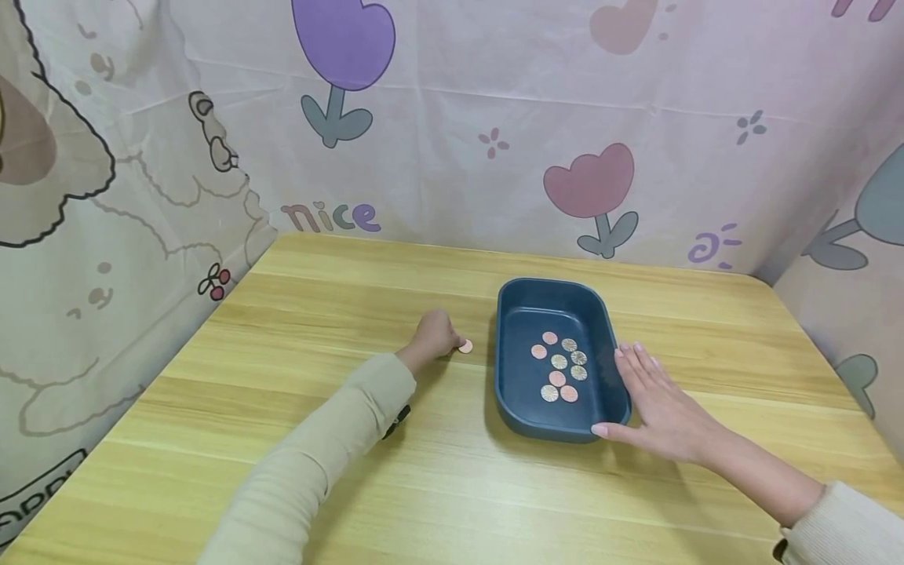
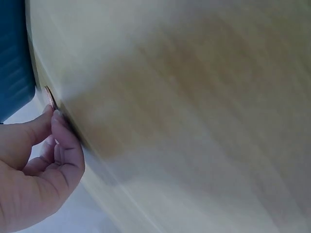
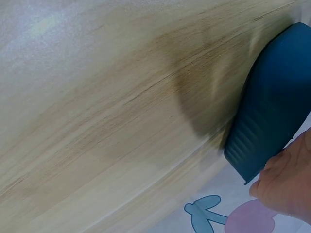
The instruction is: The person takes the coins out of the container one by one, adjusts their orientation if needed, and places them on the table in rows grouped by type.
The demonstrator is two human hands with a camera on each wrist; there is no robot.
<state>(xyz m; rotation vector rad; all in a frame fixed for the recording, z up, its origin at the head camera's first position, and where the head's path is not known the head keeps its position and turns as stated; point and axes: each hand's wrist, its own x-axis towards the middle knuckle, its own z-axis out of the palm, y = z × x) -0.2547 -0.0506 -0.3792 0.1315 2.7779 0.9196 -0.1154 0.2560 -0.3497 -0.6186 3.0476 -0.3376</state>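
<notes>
"Where was the coin (image 1: 466,346)?"
"Just left of the tray (image 1: 519,329); the left hand (image 1: 432,337) pinched it; the right hand (image 1: 660,416), fingers straight and thumb spread, touched the tray's side."
"Best technique?"
"A light pinch, probably; the tray kept steady."

The left arm (image 1: 311,463) stretches toward the surface (image 1: 452,486)'s far edge — the left hand (image 1: 432,336) pinches with curled fingers (image 2: 68,150). The right hand (image 1: 667,416), nearer the right edge, has straight fingers — thumb (image 1: 618,431) apart.
</notes>
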